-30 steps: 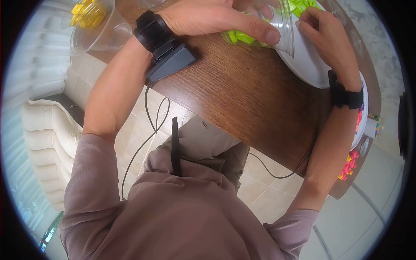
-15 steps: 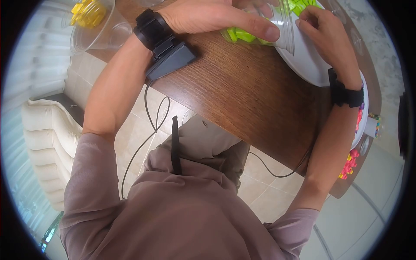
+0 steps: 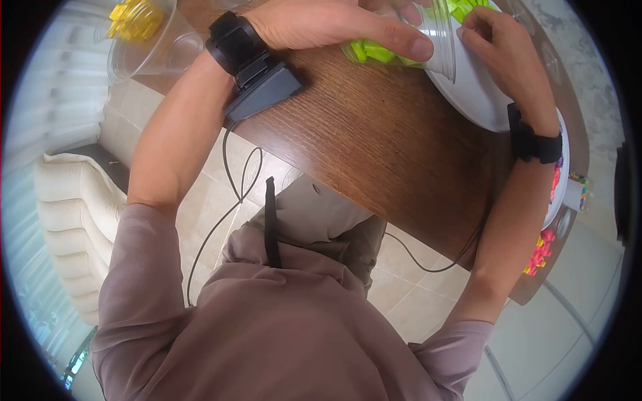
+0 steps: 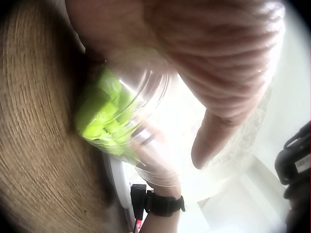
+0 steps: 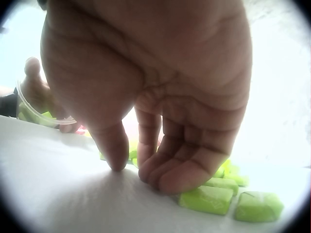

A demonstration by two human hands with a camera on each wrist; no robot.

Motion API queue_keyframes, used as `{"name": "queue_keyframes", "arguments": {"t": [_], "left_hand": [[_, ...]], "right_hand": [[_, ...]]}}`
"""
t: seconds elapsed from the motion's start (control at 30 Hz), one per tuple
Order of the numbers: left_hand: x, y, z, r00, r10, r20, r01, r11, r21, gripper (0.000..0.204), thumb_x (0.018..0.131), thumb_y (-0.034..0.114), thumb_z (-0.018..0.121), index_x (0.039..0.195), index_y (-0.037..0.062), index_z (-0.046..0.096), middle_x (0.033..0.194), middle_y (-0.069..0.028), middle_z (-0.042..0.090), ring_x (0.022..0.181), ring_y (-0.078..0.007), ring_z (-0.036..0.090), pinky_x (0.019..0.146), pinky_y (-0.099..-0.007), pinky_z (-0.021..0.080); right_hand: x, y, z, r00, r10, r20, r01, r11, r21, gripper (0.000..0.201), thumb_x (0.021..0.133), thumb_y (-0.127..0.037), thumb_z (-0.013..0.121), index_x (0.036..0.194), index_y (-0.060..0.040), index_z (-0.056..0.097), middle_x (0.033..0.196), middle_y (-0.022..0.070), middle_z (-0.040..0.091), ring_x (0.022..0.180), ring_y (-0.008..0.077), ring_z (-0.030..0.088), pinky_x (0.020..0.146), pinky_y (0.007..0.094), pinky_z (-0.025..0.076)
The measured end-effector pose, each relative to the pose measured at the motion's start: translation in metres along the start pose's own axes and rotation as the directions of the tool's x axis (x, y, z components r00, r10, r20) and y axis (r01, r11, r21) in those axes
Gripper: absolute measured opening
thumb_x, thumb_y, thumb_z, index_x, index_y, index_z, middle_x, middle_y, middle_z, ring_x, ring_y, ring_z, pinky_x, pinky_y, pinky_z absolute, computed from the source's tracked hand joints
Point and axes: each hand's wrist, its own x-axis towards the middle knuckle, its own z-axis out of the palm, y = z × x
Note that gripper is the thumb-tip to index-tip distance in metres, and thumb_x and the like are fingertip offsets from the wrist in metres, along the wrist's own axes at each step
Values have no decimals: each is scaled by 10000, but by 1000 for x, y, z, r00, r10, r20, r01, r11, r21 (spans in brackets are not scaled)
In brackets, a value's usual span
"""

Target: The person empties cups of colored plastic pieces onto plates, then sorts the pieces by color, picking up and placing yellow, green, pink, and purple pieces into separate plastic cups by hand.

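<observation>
My left hand [image 3: 334, 28] grips a clear plastic cup [image 3: 443, 47] with its thumb along the side. The cup lies tilted, its mouth facing the white plate [image 3: 471, 107]. Green wrapped candies [image 4: 99, 111] sit inside it, seen best in the left wrist view. Over the plate, my right hand [image 3: 508, 57] reaches down with bent fingers. In the right wrist view its fingertips [image 5: 182, 179] come right down at a few green candies [image 5: 206, 200] lying on the plate. The thumb stands apart from the fingers, and no candy shows between them. More green candies [image 3: 461, 9] lie at the plate's far side.
Another clear cup [image 3: 170, 57] stands at the table's left edge, near yellow wrapped candies [image 3: 136, 21] in a clear container. At the right is a second white plate [image 3: 560, 180], with pink and yellow candies [image 3: 539, 254] close by. Cables [image 3: 244, 194] hang below the table.
</observation>
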Motion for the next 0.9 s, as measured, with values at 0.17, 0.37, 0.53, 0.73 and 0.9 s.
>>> {"name": "queue_keyframes", "arguments": {"t": [0.17, 0.37, 0.53, 0.73, 0.9], "left_hand": [[-9, 9, 4, 998, -27, 62, 32, 997, -75, 574, 885, 33, 787, 1393, -12, 523, 1202, -70, 680, 1021, -124, 669, 900, -273, 545], [-4, 12, -3, 989, -67, 131, 86, 985, -150, 569, 882, 34, 796, 1383, -11, 529, 1209, -78, 684, 1035, -129, 672, 915, -271, 544], [-5, 11, 3, 994, -78, 75, 85, 991, -99, 588, 878, 31, 800, 1396, -9, 525, 1236, -73, 682, 1090, -127, 651, 953, -271, 528], [-6, 20, 7, 992, -96, 80, 98, 995, -21, 608, 869, 43, 812, 1402, -13, 524, 1253, -62, 676, 1135, -121, 622, 997, -272, 499], [-6, 12, 6, 996, -81, 31, 81, 996, 22, 625, 862, 71, 827, 1402, -16, 526, 1250, -63, 677, 1134, -122, 618, 988, -270, 495]], "right_hand": [[-15, -33, -4, 991, -6, -137, -4, 997, -76, 230, 827, -177, 673, 868, 48, 695, 769, 247, 653, 686, 365, 641, 661, 440, 498], [-17, -34, -3, 991, -2, -135, -5, 998, -57, 209, 836, -158, 662, 867, 46, 693, 761, 225, 667, 674, 328, 646, 650, 424, 500], [-17, -34, -2, 989, -15, -146, 7, 999, -52, 199, 835, -150, 660, 866, 43, 694, 755, 216, 667, 668, 313, 647, 644, 414, 500], [-4, -7, 1, 998, 45, -49, -43, 999, 29, 199, 835, -149, 654, 870, 43, 697, 748, 215, 666, 659, 310, 648, 639, 412, 501], [-14, -32, -3, 996, 29, -84, -30, 1000, -7, 198, 833, -144, 652, 869, 45, 699, 750, 220, 669, 662, 322, 653, 641, 414, 503]]}}
